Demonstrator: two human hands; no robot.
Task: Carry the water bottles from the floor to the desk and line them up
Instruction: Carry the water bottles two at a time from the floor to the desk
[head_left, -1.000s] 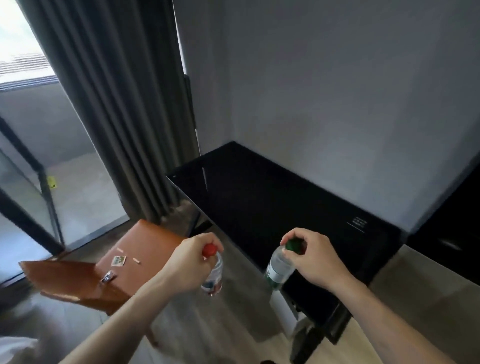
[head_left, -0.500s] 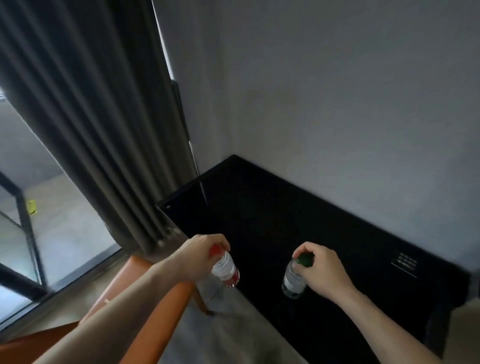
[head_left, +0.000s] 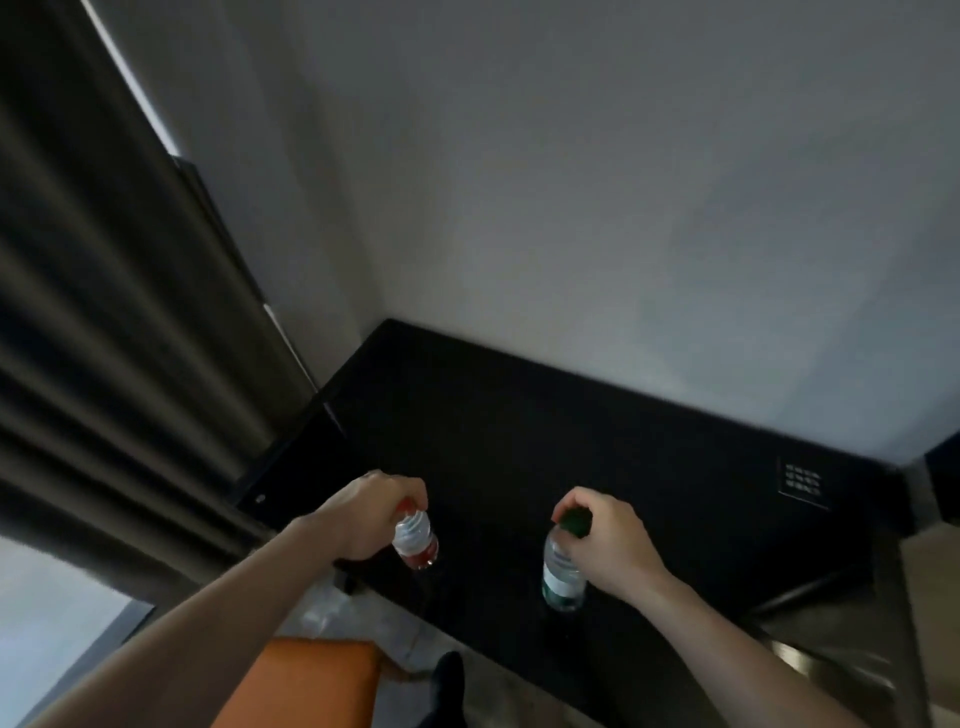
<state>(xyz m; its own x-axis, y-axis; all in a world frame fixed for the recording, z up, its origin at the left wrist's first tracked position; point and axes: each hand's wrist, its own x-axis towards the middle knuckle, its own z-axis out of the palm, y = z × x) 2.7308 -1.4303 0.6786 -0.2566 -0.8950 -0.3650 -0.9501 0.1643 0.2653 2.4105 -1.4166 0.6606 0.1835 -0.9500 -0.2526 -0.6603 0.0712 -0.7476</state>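
Fingers of the left hand (head_left: 371, 512) curl round the red cap of one bottle (head_left: 414, 540); the right hand (head_left: 605, 545) grips the green cap of the other bottle (head_left: 562, 574). Both bottles hang over the black desk (head_left: 519, 441), well apart, near its front edge.

Dark grey-brown pleated curtain (head_left: 119, 332) hangs along left side, floor-length. Plain grey matte wall (head_left: 597, 182) fills upper and right field. Orange leather-look chair seat (head_left: 306, 680) at bottom centre, near the curtain's lower edge. Small white-printed label (head_left: 802, 483) at right, text illegible. Pale wood-tone floor (head_left: 514, 696) visible beside the chair. Bright window strip (head_left: 52, 634) at lower left.
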